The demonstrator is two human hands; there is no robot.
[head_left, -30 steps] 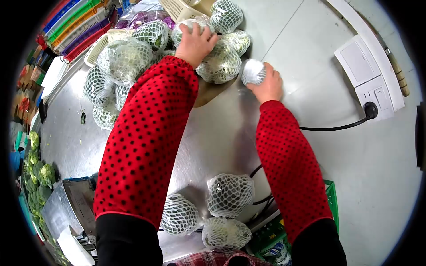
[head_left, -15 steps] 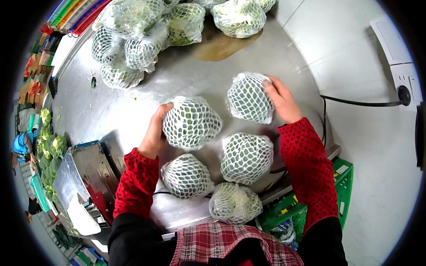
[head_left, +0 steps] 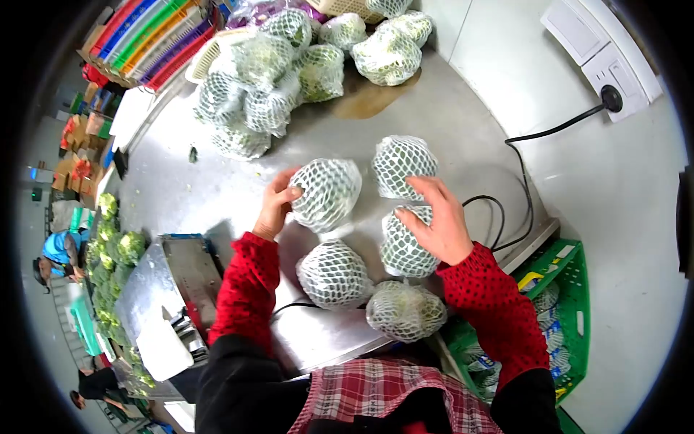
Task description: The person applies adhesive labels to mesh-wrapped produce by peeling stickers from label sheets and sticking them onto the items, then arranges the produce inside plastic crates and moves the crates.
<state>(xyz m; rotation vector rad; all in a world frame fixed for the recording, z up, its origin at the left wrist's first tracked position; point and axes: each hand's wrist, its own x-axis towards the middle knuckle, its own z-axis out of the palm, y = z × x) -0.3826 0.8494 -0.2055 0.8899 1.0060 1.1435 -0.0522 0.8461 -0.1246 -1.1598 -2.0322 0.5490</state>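
Several green heads in white foam nets and clear film are on the metal table [head_left: 173, 195]. My left hand [head_left: 278, 202] grips the left side of one netted head [head_left: 329, 194]. Fingers apart, my right hand [head_left: 437, 220] is over two other netted heads, the upper one [head_left: 403, 166] and the one below it [head_left: 406, 242], holding neither. Nearer to me lie a netted head [head_left: 334, 275] at the left and another [head_left: 406, 311] at the right, wrapped in shiny film.
More wrapped heads [head_left: 264, 61] are piled at the back. A green crate [head_left: 578, 311] with netted items stands at the lower right, below a black cable [head_left: 524, 170]. Broccoli [head_left: 129, 248] and a metal device [head_left: 191, 271] are at the left. Two people are at the far left.
Both hands came back from the far pile, and two more netted heads now stand near me. My right hand has let go of the upper right head and moved down. My left hand keeps its head.
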